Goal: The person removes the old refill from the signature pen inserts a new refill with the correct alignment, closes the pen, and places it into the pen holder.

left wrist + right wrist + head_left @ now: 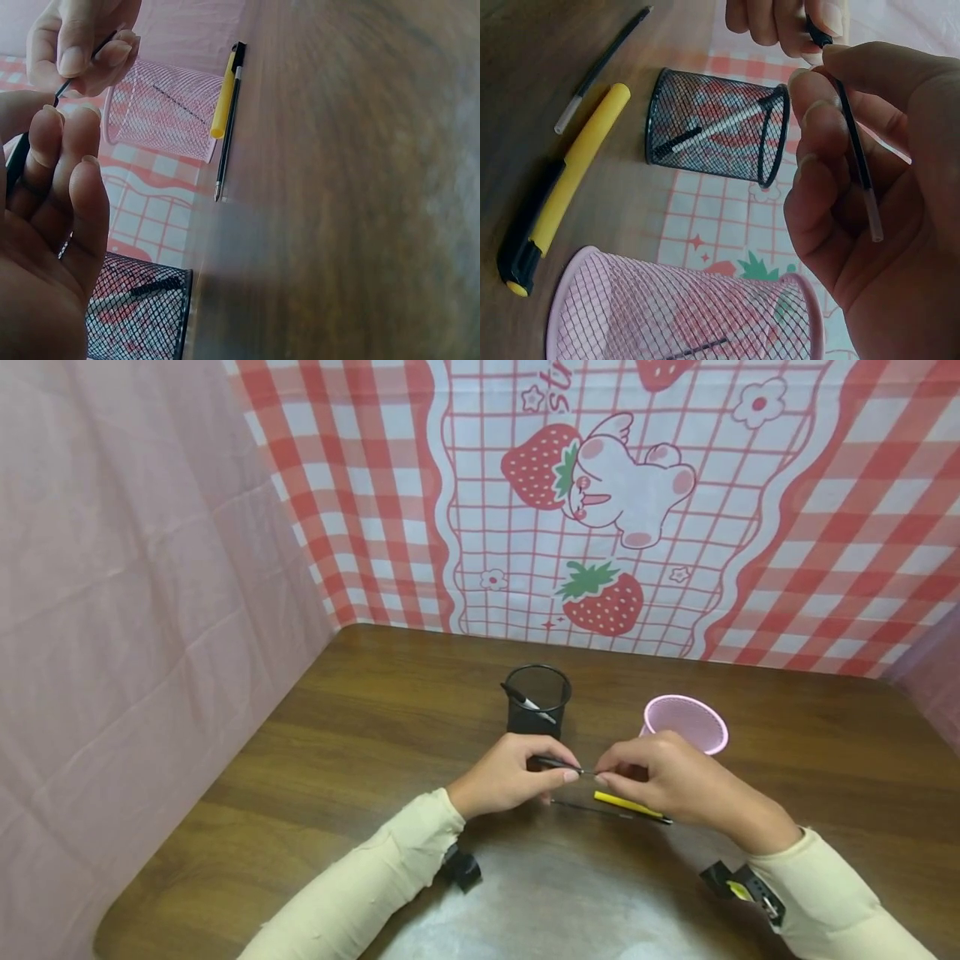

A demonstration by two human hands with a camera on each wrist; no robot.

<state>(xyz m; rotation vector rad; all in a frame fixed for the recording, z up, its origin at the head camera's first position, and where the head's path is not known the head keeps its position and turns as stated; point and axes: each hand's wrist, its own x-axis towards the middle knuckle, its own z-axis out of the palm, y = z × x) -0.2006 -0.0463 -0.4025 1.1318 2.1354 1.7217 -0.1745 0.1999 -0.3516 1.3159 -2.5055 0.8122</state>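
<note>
In the head view, my left hand (510, 777) grips a black pen barrel (551, 762) over the middle of the table. My right hand (675, 777) faces it, thumb and fingertips pinching a slim pen refill (859, 150) with black ink and a clear tail. One end of the refill meets the barrel's end between the two hands; the tail lies along my right palm. Below the hands, a loose refill (604, 67) lies on the table beside a yellow tube (585, 169) with a black clip-like part.
A black mesh pen cup (531, 724) stands beyond my left hand, with a black-and-white pen (522, 697) leaning inside. Behind my right hand is a pink mesh cup (555, 300) with a thin dark stick (697, 349) showing through its mesh. A checked cloth (390, 485) hangs at the table's back edge.
</note>
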